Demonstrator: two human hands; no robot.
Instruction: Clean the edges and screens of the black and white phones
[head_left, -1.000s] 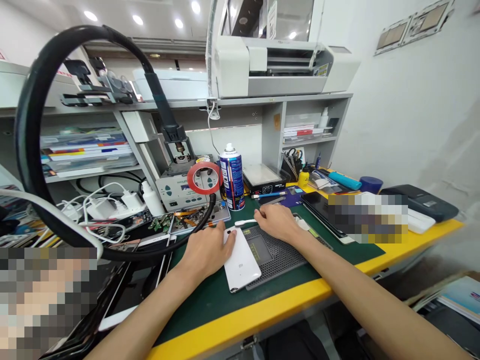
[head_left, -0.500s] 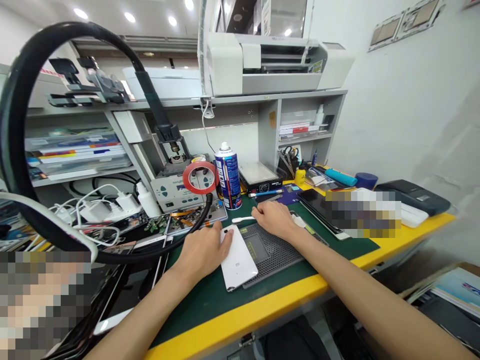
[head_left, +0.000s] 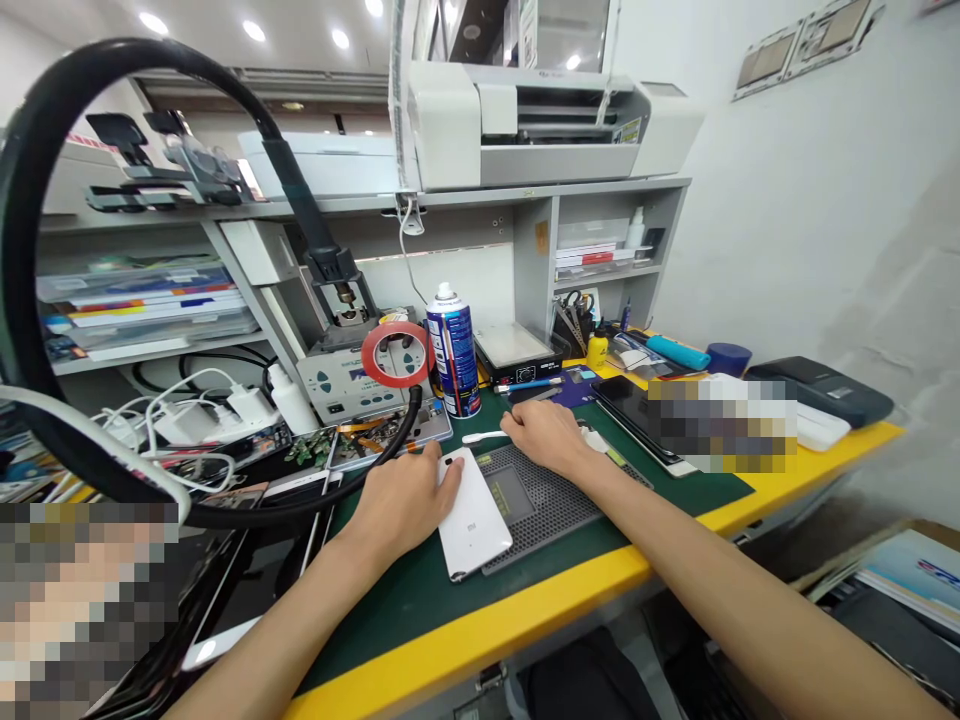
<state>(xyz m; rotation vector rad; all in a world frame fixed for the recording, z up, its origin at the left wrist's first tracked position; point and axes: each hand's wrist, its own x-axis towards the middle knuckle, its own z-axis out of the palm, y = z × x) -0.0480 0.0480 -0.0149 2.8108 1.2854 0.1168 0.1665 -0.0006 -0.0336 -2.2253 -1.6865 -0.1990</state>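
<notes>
A desk (head_left: 480,640) with a yellow edge runs across the middle and bottom of the frame. On it is a green mat (head_left: 405,605), and on that a gray pad (head_left: 551,515) full of holes. The left hand (head_left: 405,497), in the middle, grips the phone's upper left edge, thumb on top. The right hand (head_left: 545,432), a bit right and higher, is curled closed on a stick.

The white phone (head_left: 476,525) is in the lower middle, back up, over the pad's left side. Its long way leans from upper left to lower right, camera end up. The thumb hides some of that end.

The white stick (head_left: 484,437) points left, above the phone. Its other end is hidden in the fist; I can't tell what it is.
</notes>
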